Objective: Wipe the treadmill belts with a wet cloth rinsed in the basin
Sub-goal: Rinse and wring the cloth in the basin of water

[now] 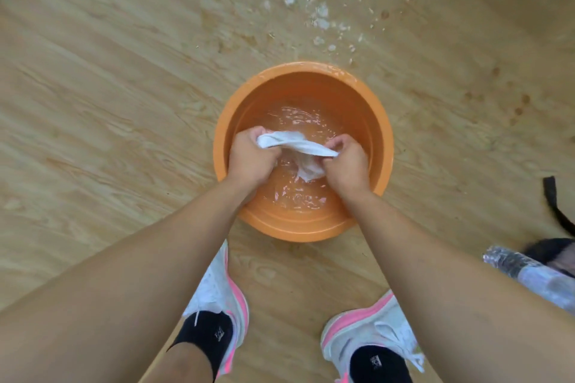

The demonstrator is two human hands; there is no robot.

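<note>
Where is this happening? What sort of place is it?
Indoors, probably an exercise or activity room, though no equipment shows plainly. Clues: a wood-grain floor splashed with water, an orange basin set on it, and the person's running shoes.

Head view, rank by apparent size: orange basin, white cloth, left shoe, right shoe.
1. orange basin, clearly largest.
2. left shoe and right shoe: they look alike, both partly hidden by the legs and nearer the camera, so unranked.
3. white cloth, bunched up, smallest.
</note>
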